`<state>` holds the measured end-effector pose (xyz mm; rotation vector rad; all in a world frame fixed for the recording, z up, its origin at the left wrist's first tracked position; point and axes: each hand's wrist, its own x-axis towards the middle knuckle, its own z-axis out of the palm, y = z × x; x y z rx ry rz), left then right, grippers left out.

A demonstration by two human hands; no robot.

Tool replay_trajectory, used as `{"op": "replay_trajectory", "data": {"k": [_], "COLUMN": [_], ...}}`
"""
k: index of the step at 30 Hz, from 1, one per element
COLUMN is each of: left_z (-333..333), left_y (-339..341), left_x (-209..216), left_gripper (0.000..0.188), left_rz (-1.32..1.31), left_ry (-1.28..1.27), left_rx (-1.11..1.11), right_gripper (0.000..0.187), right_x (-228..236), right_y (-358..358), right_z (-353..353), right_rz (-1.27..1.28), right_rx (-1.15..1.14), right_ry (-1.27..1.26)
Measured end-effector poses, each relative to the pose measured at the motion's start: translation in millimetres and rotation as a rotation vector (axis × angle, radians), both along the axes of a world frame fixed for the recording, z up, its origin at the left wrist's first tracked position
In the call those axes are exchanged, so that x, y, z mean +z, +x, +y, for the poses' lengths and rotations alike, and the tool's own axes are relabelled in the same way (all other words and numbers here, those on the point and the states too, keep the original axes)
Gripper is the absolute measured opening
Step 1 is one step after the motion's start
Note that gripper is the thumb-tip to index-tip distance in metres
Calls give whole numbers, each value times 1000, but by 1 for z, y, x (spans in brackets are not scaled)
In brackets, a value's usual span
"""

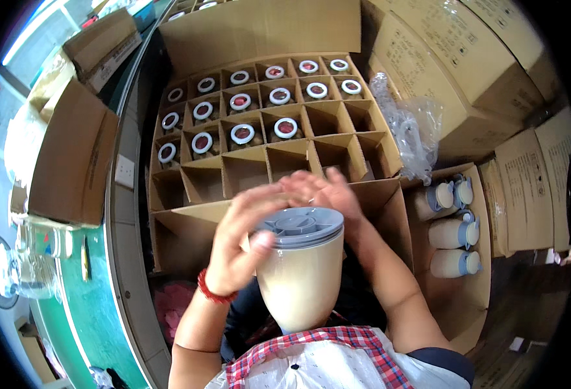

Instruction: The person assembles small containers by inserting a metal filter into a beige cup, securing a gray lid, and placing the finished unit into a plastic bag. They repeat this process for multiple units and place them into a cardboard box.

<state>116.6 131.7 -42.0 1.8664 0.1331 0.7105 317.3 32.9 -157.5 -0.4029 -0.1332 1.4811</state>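
A cream-coloured jar (302, 279) with a ribbed grey lid (302, 223) stands upright close against my body and tapers toward its base. My left hand (250, 223) curves along the left side of the lid, fingers stretched out and thumb by the rim; whether it touches is unclear. Just beyond the lid is my right hand (331, 194), its fingers apart and a little blurred by motion. Neither hand grips the jar. In front lies a large divided carton (379, 201), with several white-rimmed jars (242, 134) in its farther compartments.
On the right, an open carton (483, 285) holds several bottles with pale blue lids (451, 232). Clear plastic wrap (415, 126) hangs beside the divided carton. Stacked cartons (428, 71) fill the far right. To the left is a green-topped table (94, 285) with glass jugs (29, 272).
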Motion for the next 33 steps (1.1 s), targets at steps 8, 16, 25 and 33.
{"op": "replay_trajectory", "data": {"k": [8,16,25,33], "left_z": [6,-29,14,-44], "left_y": [-37,9,-54,20], "left_x": [-98,39,-99,45], "left_gripper": [36,35,31,24], "left_rz": [-160,113,-77,170], "left_ry": [-1010,341,-786,456], "left_rx": [-166,48,-60,79], "right_gripper": [61,68,52,68], "right_x": [129,10,127,-37], "right_y": [-24,12,-8,12], "right_z": [-76,23,-82,37], "right_rz": [-1689,-137,-1612,-337], "right_rx": [-41,244,168,454], "right_ry": [-39,34,-100,-67]}}
